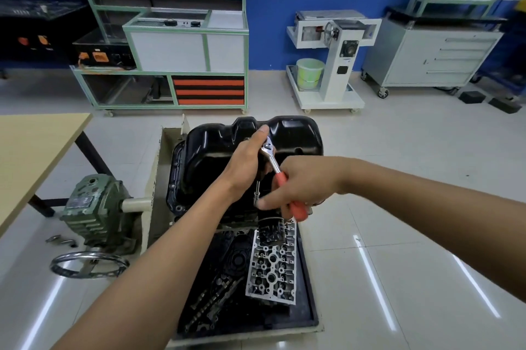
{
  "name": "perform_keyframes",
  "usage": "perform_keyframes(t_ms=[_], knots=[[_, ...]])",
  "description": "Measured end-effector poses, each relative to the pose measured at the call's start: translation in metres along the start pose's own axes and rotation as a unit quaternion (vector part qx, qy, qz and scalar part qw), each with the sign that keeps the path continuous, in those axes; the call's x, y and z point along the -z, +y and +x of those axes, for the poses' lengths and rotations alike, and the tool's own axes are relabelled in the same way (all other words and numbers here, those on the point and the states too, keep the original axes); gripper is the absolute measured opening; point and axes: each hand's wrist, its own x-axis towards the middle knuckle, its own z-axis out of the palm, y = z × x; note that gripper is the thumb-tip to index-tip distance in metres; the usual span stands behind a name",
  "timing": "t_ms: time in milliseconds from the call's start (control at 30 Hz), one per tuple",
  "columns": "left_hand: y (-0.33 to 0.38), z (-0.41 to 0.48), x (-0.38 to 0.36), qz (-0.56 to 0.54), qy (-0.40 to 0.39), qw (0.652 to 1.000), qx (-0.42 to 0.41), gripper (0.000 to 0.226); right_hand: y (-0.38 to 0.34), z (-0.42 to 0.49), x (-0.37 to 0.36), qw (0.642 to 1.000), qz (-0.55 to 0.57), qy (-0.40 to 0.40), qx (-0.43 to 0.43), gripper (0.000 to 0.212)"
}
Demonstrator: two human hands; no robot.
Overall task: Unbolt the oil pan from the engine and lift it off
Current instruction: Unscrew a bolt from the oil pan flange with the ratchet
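A wide-angle camera worn on the person's head looks forward and down, bowing straight lines near the borders. It sits close above the work. One forearm enters from 7 o'clock and the other from 4 o'clock, and the left hand [244, 162] and right hand [301, 187] meet on the ratchet [271, 160] at frame centre, over the oil pan [210, 147]. A parts tray [310, 307] lies nearest the lens at 6 o'clock, and the bench [34, 144] sits at 9 o'clock. The blue wall [270, 31] stands well off at 12 o'clock, with a drawer cabinet [427, 59] at 2 o'clock.
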Motion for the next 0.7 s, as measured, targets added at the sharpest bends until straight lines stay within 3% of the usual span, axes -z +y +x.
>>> perform_keyframes(t_ms=[133, 167, 233, 333, 467, 567, 700], knots=[[0.006, -0.005, 0.009, 0.01, -0.066, 0.998, -0.007, 0.051, 0.009, 0.007, 0.035, 0.978, -0.205, -0.022, -0.031, 0.015], [0.008, -0.006, 0.012, 0.019, -0.081, 0.997, -0.003, 0.052, 0.011, 0.01, 0.042, 0.969, -0.246, -0.007, -0.039, 0.016], [0.011, -0.006, 0.013, 0.049, -0.1, 0.994, 0.002, 0.052, 0.011, 0.019, 0.052, 0.93, -0.358, 0.065, -0.047, 0.017], [0.011, -0.007, 0.005, 0.061, -0.119, 0.991, -0.008, 0.051, 0.01, 0.038, 0.052, 0.844, -0.486, 0.223, -0.037, 0.016], [0.006, -0.007, -0.001, 0.037, -0.121, 0.992, -0.023, 0.049, 0.015, 0.061, 0.047, 0.783, -0.496, 0.375, -0.017, 0.027], [0.006, -0.005, -0.002, 0.035, -0.085, 0.995, -0.03, 0.05, 0.02, 0.06, 0.044, 0.791, -0.478, 0.382, -0.011, 0.027], [0.007, -0.001, -0.001, 0.024, -0.015, 1.0, -0.012, 0.057, 0.026, 0.042, 0.04, 0.838, -0.428, 0.336, -0.031, 0.015]])
